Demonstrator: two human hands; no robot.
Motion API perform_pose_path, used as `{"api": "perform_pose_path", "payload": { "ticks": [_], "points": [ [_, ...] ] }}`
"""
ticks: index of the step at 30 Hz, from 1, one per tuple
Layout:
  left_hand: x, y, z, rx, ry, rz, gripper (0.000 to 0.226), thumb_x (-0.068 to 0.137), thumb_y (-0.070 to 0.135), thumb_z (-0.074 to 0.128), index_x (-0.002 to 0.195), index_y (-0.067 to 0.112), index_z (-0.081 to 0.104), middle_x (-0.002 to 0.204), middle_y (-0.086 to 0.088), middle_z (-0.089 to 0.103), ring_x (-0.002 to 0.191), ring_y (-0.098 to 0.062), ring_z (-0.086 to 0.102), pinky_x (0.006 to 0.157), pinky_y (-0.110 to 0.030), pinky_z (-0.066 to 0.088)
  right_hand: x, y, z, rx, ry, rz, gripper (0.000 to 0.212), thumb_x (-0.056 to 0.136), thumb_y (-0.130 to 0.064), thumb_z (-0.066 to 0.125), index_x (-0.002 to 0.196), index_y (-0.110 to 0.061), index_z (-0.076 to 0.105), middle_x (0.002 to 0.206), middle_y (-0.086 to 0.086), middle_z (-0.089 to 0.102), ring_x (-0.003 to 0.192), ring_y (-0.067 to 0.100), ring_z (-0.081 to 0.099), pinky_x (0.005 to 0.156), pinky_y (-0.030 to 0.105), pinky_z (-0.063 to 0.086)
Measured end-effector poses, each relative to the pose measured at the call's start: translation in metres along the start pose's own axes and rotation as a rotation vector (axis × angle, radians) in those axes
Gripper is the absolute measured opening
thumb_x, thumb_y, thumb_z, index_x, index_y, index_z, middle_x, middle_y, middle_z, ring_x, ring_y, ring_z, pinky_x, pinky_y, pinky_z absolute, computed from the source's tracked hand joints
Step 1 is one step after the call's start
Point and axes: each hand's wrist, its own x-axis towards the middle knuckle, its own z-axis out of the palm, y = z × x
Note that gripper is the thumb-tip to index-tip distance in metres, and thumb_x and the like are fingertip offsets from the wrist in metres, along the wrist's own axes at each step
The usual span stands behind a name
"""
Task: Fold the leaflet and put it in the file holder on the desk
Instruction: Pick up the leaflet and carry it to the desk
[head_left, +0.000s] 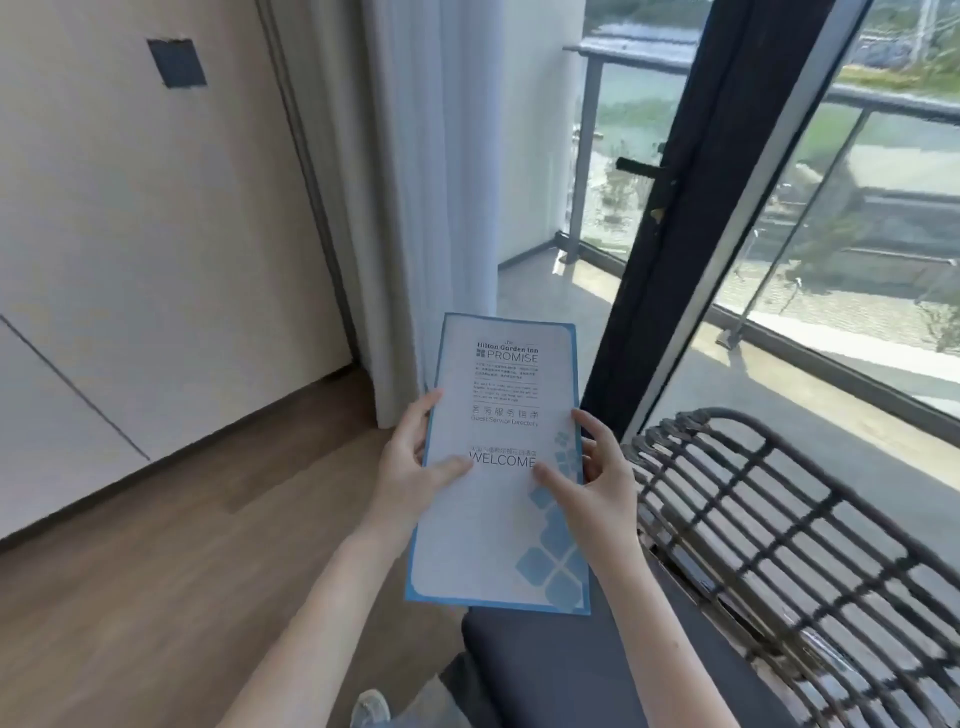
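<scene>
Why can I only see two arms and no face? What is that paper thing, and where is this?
There is one picture. It comes from a small camera worn on a person's head, looking forward and down, so you see what they see: their own two arms, not their face.

The left hand and the right hand together hold up a tall white leaflet with a blue border and blue squares. Each hand grips one side edge, thumbs on the front. It is a hotel guest guide; "WELCOME" is printed on it. It looks flat and closed.

Beside the person, on their right, is a dark woven wicker chair. Below is a brown wooden floor. Ahead hang a white curtain and a black-framed glass door leading to a balcony. No desk or file holder shows here.
</scene>
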Motion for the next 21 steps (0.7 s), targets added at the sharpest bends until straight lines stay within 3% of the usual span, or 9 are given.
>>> {"api": "perform_pose_path", "payload": {
  "ticks": [5, 8, 11, 15, 21],
  "points": [
    [-0.011, 0.011, -0.087, 0.020, 0.235, 0.021, 0.074, 0.078, -0.012, 0.069, 0.129, 0.038, 0.051, 0.116, -0.002, 0.071, 0.108, -0.025, 0.067, 0.090, -0.042, 0.056, 0.011, -0.011, 0.094, 0.023, -0.213, -0.025, 0.064, 0.078, -0.001, 0.078, 0.128, -0.033, 0.057, 0.108, -0.004, 0.070, 0.090, 0.004, 0.069, 0.070, 0.022, 0.059],
    [-0.017, 0.013, -0.144, 0.013, 0.354, 0.027, 0.074, 0.075, -0.009, 0.070, 0.125, 0.043, 0.053, 0.113, 0.001, 0.072, 0.104, -0.021, 0.069, 0.086, -0.038, 0.057, 0.012, -0.015, 0.156, 0.026, -0.329, -0.015, 0.064, 0.078, -0.001, 0.078, 0.128, -0.035, 0.057, 0.107, 0.001, 0.071, 0.095, 0.017, 0.070, 0.076, 0.029, 0.061],
    [-0.020, 0.014, -0.202, 0.001, 0.440, 0.035, 0.075, 0.076, -0.010, 0.070, 0.128, 0.042, 0.052, 0.110, 0.005, 0.073, 0.102, -0.019, 0.070, 0.079, -0.031, 0.057, 0.012, -0.019, 0.221, 0.014, -0.403, -0.011, 0.064, 0.076, -0.001, 0.077, 0.124, -0.039, 0.057, 0.104, 0.005, 0.071, 0.091, 0.023, 0.070, 0.068, 0.025, 0.059],
    [-0.015, 0.017, -0.285, -0.018, 0.510, 0.049, 0.074, 0.077, -0.010, 0.069, 0.128, 0.042, 0.053, 0.108, 0.008, 0.073, 0.096, -0.016, 0.072, 0.069, -0.022, 0.056, 0.011, -0.023, 0.311, -0.018, -0.493, -0.011, 0.062, 0.077, -0.005, 0.077, 0.125, -0.039, 0.057, 0.099, 0.006, 0.070, 0.084, 0.029, 0.071, 0.073, 0.045, 0.062],
    [-0.023, 0.033, -0.410, -0.043, 0.676, 0.098, 0.074, 0.077, -0.009, 0.070, 0.124, 0.047, 0.054, 0.108, 0.013, 0.072, 0.095, -0.011, 0.071, 0.066, -0.018, 0.054, -0.001, -0.039, 0.452, -0.032, -0.649, -0.051, 0.063, 0.077, -0.007, 0.078, 0.126, -0.040, 0.056, 0.098, -0.001, 0.071, 0.082, 0.021, 0.071, 0.067, 0.036, 0.062]
  ]
}}
